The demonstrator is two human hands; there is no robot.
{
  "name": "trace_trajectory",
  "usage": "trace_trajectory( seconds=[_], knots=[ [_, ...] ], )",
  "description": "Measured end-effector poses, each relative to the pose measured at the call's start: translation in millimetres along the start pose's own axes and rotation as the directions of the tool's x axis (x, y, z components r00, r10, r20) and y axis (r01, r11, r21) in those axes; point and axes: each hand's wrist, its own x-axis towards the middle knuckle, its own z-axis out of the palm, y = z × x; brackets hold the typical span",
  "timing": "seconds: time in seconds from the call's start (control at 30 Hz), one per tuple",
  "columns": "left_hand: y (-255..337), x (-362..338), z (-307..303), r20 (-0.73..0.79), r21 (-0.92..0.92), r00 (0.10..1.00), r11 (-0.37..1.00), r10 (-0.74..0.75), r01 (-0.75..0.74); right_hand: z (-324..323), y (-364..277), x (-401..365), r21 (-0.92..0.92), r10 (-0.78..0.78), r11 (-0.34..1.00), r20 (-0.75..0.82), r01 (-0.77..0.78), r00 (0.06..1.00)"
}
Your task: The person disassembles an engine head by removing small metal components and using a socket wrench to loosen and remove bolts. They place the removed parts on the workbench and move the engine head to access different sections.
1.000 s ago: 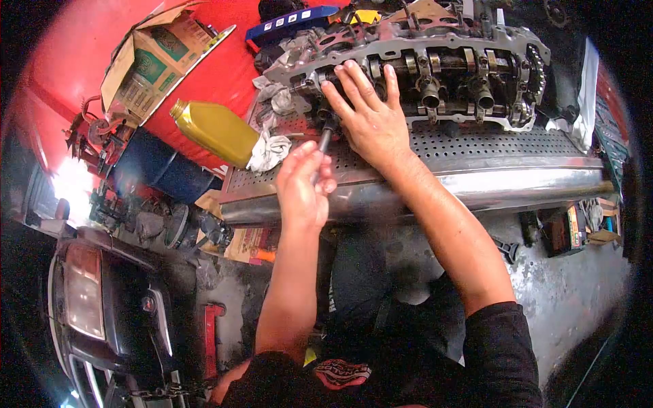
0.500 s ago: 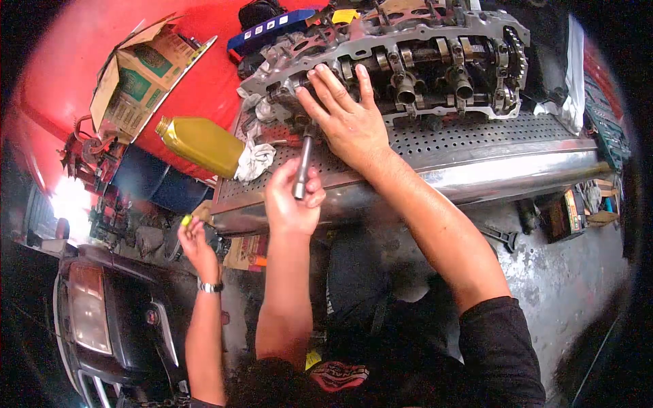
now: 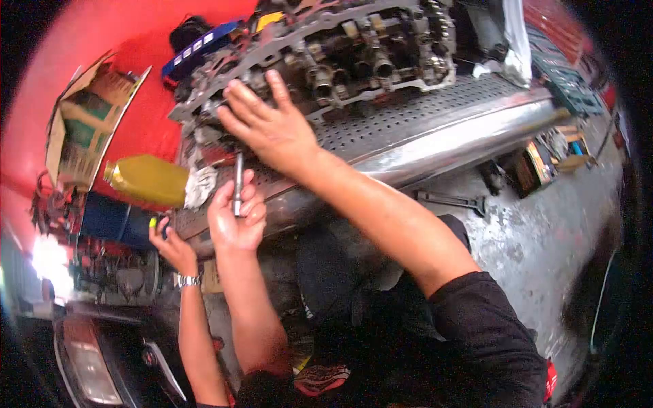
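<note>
A metal engine cylinder head (image 3: 340, 47), with exposed valve gear and upright tubes, lies on a perforated metal bench top (image 3: 408, 119). My right hand (image 3: 275, 132) rests with spread fingers over its near left end, palm down. Just below it, my left hand (image 3: 237, 217) is turned palm up, its fingers curled round a shiny socket extension (image 3: 239, 183). The tool's upper end reaches up to the cylinder head's left end, partly hidden by my right hand. A crumpled white rag (image 3: 201, 187) lies left of my left hand, against an amber plastic bottle (image 3: 146, 180).
A co-worker's hand (image 3: 178, 255), wearing a watch, holds a small yellow-green thing at the left. Behind the bottle stands an open cardboard box (image 3: 88, 129). The bench's rounded metal edge (image 3: 435, 160) runs along the front. A dark car front (image 3: 115, 360) is at lower left.
The view has swung, so the cylinder head and bench appear further left. Both my hands keep their places at the cylinder head. The co-worker's hand is closer to the bench edge.
</note>
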Motion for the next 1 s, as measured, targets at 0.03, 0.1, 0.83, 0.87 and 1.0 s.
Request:
trace_trajectory(
  seconds=[0.03, 0.1, 0.83, 0.87, 1.0],
  knots=[
    [0, -1, 0, -0.018, 0.096, 0.999, 0.995, 0.026, -0.024, -1, -1, 1, 0.017, 0.014, 1.0, -0.017, -0.014, 1.0],
    [-7, 2, -3, 0.073, 0.591, 0.94, 0.745, 0.334, -0.31, -2, -1, 1, -0.002, 0.024, 1.0, -0.002, -0.024, 1.0],
    [-26, -12, 39, -0.148, 0.098, 0.937, 0.947, 0.318, -0.306, -3, -2, 2, -0.017, 0.017, 1.0, 0.044, -0.016, 0.999],
    [-12, -1, 7, -0.004, -0.11, 0.996, 0.99, 0.088, -0.088, -4, -3, 2, -0.007, 0.027, 1.0, 0.035, -0.027, 0.999],
    [-14, -2, 23, -0.139, 0.332, 0.95, 0.917, 0.279, -0.221, -4, -1, 2, 0.003, 0.034, 0.999, 0.034, -0.034, 0.999]
  ],
)
